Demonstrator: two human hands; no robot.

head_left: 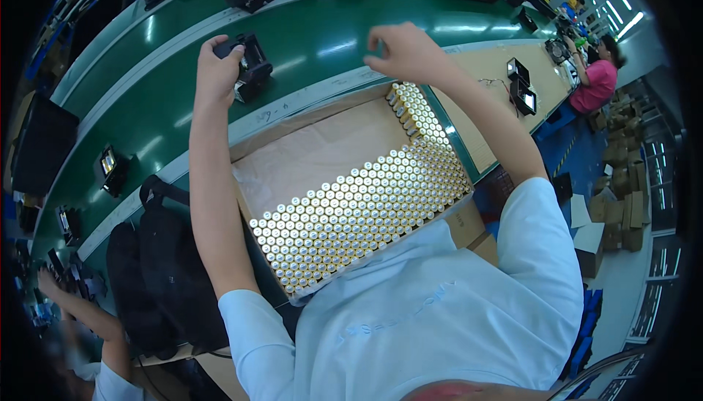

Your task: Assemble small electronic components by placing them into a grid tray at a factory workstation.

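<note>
My left hand (217, 73) is closed around a black plastic device housing (255, 64), held over the green conveyor belt with the thumb across its near side. Some of the housing's inside is hidden by my fingers. My right hand (407, 51) hovers above the far right corner of a cardboard box (307, 148). Its fingers are bent, with a gap between thumb and forefinger, and nothing shows in them. Many small cylindrical batteries (359, 207) stand upright in the box, packed along its near and right sides. Bare lining shows at its far left.
The green conveyor (322, 46) carries similar black units, one (110, 169) at left. Black bags (165, 269) lie left of the box. An opened black unit (521, 93) sits on the cardboard-covered table at right. A co-worker in pink (594, 79) sits beyond; another person's arm (88, 309) reaches in lower left.
</note>
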